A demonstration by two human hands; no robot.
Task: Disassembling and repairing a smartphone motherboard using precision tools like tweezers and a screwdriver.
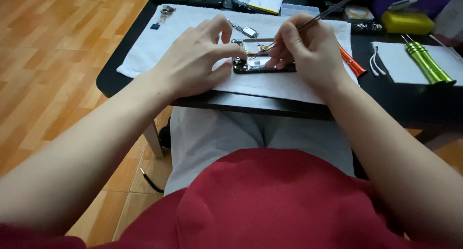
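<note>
Opened phone (263, 66) lies flat on a white cloth (289, 85) spread over a dark surface (405, 104), close to the near edge, right in front of the person. Back is off, inner parts show, including an orange strip near the middle.

Left hand (195, 61) rests on the cloth at the phone's left end, fingers curled, thumb and forefinger pinching the phone's left edge to steady it. Not fully closed, fingers spread a bit.

Right hand (308, 51) sits over the phone's right half, closed around thin metal tweezers (333, 10) held like a pen. Tweezer tips point down-left into the phone's inside, near the orange strip; whether they touch a part is too small to tell. Other fingers of that hand rest on the phone's frame.

Around it: small loose phone parts (248, 31) on the cloth just behind the phone, another small part (165, 12) at the cloth's far left corner. Orange-handled tool (352, 63) just right of the right hand. Two green metal screwdrivers (427, 63) on a white sheet (400, 66) further right, with a white cable (375, 61) beside them. Yellow block (407, 21) at the back right. Clear parts box (299, 9) behind the cloth. Wooden floor (58, 61) to the left. Person wears a red top and light trousers, seated.
</note>
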